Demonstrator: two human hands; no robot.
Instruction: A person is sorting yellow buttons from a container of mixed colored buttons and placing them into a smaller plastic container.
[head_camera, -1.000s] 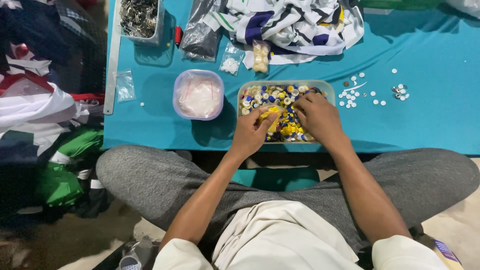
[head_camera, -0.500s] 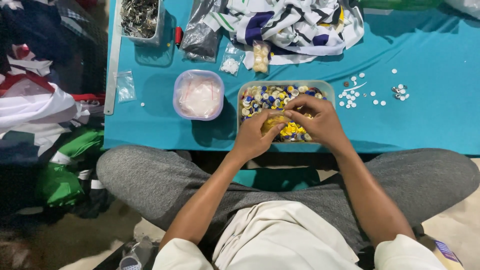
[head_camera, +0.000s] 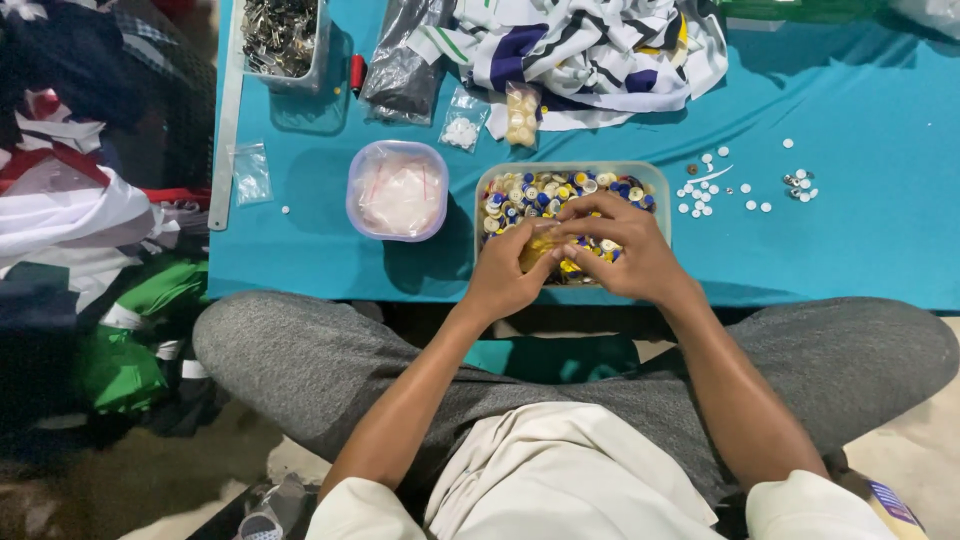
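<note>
Both hands over a shallow rectangular tray (head_camera: 660, 180) heaped with blue, yellow and white buttons (head_camera: 545, 190), set at the near edge of the teal table (head_camera: 850, 250). Left hand (head_camera: 505, 275) curled over the tray's near side, fingers closed around a small yellow clump (head_camera: 540, 248) of buttons. Right hand (head_camera: 620, 250) meeting it from the right, fingertips pinched on the same clump. Just left of the tray, a round lidded tub (head_camera: 397, 190) with white contents. Toward the right edge, loose white buttons (head_camera: 700, 195) scattered. At the far edge, striped cloth (head_camera: 590, 50), small clear bags (head_camera: 465, 125) and a box of metal parts (head_camera: 282, 35).
</note>
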